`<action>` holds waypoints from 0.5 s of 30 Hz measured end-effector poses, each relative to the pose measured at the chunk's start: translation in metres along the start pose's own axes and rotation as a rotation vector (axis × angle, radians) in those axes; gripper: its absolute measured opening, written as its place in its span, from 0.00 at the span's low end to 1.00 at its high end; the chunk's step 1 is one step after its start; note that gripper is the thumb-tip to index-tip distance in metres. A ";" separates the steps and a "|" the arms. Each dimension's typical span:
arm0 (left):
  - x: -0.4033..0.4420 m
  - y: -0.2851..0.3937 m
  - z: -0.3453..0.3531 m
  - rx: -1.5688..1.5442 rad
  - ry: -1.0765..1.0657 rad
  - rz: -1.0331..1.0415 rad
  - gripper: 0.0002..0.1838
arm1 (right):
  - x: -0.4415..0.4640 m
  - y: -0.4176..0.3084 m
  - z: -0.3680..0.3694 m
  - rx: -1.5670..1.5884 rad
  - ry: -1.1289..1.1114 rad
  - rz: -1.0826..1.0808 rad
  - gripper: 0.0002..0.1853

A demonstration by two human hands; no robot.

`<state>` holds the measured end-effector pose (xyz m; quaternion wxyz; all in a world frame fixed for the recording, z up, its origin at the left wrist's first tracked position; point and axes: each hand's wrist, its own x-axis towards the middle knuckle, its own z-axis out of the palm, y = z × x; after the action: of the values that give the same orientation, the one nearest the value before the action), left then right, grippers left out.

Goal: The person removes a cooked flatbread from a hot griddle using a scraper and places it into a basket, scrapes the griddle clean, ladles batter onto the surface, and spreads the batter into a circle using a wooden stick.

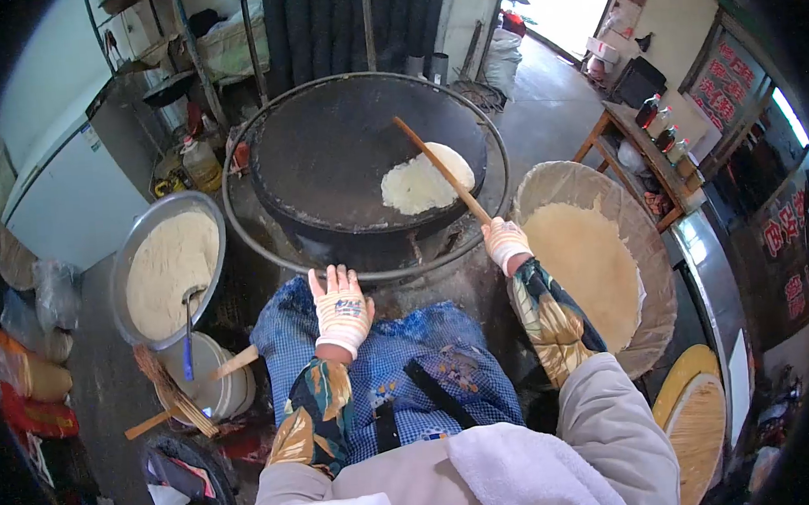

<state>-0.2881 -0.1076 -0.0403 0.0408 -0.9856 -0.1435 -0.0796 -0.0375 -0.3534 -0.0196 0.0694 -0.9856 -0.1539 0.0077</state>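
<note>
My right hand point(505, 240), in a striped knit glove, is closed around the lower end of a long flat wooden stick point(443, 171). The stick slants up and left across a pale patch of batter point(409, 190) on the right side of a big round black griddle point(335, 155). Whether the stick touches the batter I cannot tell. A metal ring point(250, 233) runs around the griddle. My left hand point(342, 312), gloved alike, has its fingers stretched out and holds nothing. Its fingertips are at the near side of the ring, above the blue checked cloth point(446, 342) over my lap.
Left stands a metal basin point(120, 276) of pale batter with a blue-handled ladle point(189, 341), above a white bucket point(233, 389) with a brush point(169, 388). At right, a lined basket point(657, 322) holds thin round pancakes point(579, 262). Behind it, bottles stand on a wooden table point(632, 135).
</note>
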 end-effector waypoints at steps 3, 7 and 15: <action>0.001 -0.009 -0.005 -0.044 -0.026 -0.025 0.34 | -0.026 -0.025 -0.024 -0.021 -0.038 -0.106 0.21; 0.006 -0.023 -0.007 -0.025 -0.040 -0.086 0.33 | 0.000 0.001 -0.005 0.009 -0.030 0.042 0.21; 0.015 -0.054 -0.013 0.046 -0.165 -0.203 0.30 | -0.015 0.021 0.011 -0.012 -0.085 -0.039 0.21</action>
<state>-0.2908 -0.0532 -0.0223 0.0430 -0.9680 -0.2474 0.0013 -0.0454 -0.3766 -0.0340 0.0569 -0.9816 -0.1761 0.0471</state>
